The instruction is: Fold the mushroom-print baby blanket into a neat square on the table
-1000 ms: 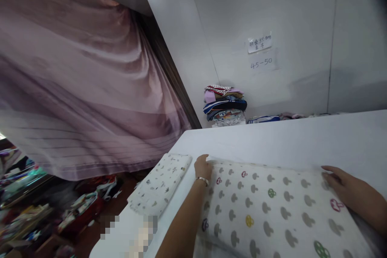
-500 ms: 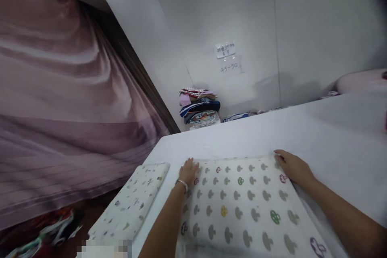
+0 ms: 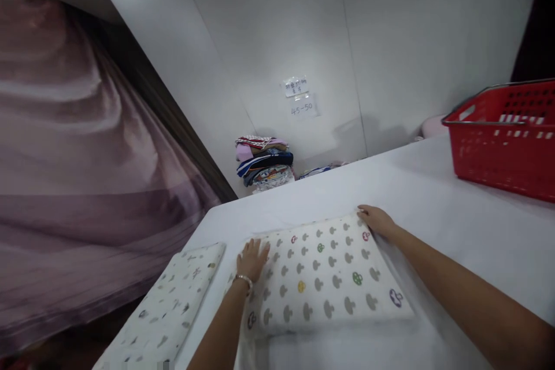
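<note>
In front of me a white folded cloth (image 3: 312, 272), printed with grey mushrooms and a few coloured ones, lies on the white table. My left hand (image 3: 252, 260) rests flat on its far left corner, fingers apart; a bracelet circles that wrist. At the far right corner my right hand (image 3: 376, 221) has its fingers closed on the cloth's edge. Left of my left arm lies a second folded cloth (image 3: 167, 306), white with small scattered prints, not touched by either hand.
A red plastic basket (image 3: 503, 144) with a metal handle stands on the table (image 3: 468, 231) at the right. Beyond the far edge, a stack of folded textiles (image 3: 264, 162) sits by the wall beneath paper labels (image 3: 299, 95). A pink curtain (image 3: 87, 185) hangs at the left.
My view has swung right, bringing the red basket into sight. The mushroom cloth's near edge now shows, folded shorter toward me than before. Both hands stay at its far corners.
</note>
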The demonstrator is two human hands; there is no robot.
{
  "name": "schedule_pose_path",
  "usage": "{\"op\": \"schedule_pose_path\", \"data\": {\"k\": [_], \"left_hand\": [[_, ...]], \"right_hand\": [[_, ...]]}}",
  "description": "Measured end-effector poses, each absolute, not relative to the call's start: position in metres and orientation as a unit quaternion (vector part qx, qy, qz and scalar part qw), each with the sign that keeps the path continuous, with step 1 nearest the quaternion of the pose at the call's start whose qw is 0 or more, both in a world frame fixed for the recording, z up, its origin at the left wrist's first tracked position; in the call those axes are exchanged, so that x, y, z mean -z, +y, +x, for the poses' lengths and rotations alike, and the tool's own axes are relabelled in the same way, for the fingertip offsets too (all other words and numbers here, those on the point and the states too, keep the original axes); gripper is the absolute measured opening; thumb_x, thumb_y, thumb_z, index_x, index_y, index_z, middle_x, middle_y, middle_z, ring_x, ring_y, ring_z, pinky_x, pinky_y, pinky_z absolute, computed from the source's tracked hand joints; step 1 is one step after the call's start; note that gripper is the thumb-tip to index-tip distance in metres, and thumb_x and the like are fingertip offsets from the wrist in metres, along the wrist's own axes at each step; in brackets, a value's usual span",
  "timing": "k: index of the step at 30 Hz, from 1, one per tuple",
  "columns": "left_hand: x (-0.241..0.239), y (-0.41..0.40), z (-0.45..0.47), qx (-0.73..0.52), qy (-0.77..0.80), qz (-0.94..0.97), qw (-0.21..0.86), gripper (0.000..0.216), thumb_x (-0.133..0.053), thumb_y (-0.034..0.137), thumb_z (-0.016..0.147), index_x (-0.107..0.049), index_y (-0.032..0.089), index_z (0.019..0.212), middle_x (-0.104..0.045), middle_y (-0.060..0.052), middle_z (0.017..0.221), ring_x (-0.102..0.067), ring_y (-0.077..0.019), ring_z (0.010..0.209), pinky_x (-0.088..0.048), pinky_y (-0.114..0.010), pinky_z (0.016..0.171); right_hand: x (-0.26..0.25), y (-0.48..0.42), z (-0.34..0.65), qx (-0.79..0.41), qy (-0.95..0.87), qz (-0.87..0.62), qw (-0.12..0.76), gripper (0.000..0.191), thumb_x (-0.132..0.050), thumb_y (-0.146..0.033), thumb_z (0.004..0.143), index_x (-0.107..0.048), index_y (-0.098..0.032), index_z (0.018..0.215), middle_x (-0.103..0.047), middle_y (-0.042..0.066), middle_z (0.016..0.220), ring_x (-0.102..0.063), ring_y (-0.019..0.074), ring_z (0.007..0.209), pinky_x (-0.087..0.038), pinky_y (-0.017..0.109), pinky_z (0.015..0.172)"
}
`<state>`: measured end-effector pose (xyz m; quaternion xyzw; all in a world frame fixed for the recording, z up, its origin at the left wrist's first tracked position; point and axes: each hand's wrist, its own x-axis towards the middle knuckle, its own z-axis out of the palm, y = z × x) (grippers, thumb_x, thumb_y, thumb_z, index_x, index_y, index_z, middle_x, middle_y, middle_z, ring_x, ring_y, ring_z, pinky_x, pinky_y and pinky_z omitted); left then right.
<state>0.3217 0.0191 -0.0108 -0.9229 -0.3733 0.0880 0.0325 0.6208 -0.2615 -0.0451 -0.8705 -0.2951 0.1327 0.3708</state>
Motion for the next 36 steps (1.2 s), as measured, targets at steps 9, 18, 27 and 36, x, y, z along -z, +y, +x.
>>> {"op": "schedule_pose_path", "data": {"k": [9, 18, 27, 36], "left_hand": [[0.028, -0.063, 0.285, -0.051, -0.285, -0.956, 0.036, 0.052, -0.028, 0.044, 0.088, -0.029, 0.026, 0.137, -0.017, -0.002, 0.147, -0.011, -0.0209, 0.136, -0.014, -0.047, 0.109], [0.039, -0.057, 0.283, -0.064, -0.282, -0.955, 0.059, 0.052, -0.027, 0.040, 0.088, -0.025, 0.027, 0.138, -0.019, -0.001, 0.147, -0.014, -0.0198, 0.136, -0.016, -0.046, 0.108], [0.045, -0.049, 0.282, -0.105, -0.249, -0.954, 0.128, 0.045, -0.029, 0.028, 0.088, -0.035, 0.035, 0.132, -0.018, 0.005, 0.146, -0.012, -0.0216, 0.136, -0.020, -0.049, 0.106], [0.046, -0.043, 0.283, -0.102, -0.248, -0.955, 0.125, 0.043, -0.031, 0.027, 0.088, -0.041, 0.041, 0.127, -0.022, 0.008, 0.145, -0.014, -0.0206, 0.135, -0.018, -0.049, 0.106]], "right_hand": [[0.035, -0.317, 0.580, -0.219, -0.207, -0.812, 0.499, 0.031, -0.041, -0.021, 0.080, -0.057, -0.013, 0.106, -0.065, 0.008, 0.092, -0.059, 0.0115, 0.065, -0.042, 0.020, 0.049], [0.031, -0.387, 0.466, -0.160, -0.283, -0.817, 0.477, 0.019, -0.048, -0.034, 0.078, -0.062, -0.021, 0.080, -0.063, 0.000, 0.076, -0.055, 0.0145, 0.068, -0.037, 0.024, 0.059], [0.033, -0.393, 0.436, -0.103, -0.299, -0.853, 0.414, 0.025, -0.047, -0.028, 0.076, -0.056, -0.025, 0.098, -0.061, 0.001, 0.090, -0.053, 0.0171, 0.080, -0.035, 0.026, 0.069], [0.041, -0.391, 0.438, -0.085, -0.333, -0.859, 0.380, 0.027, -0.041, -0.026, 0.079, -0.055, -0.024, 0.102, -0.060, 0.002, 0.094, -0.055, 0.0182, 0.084, -0.037, 0.028, 0.072]]}}
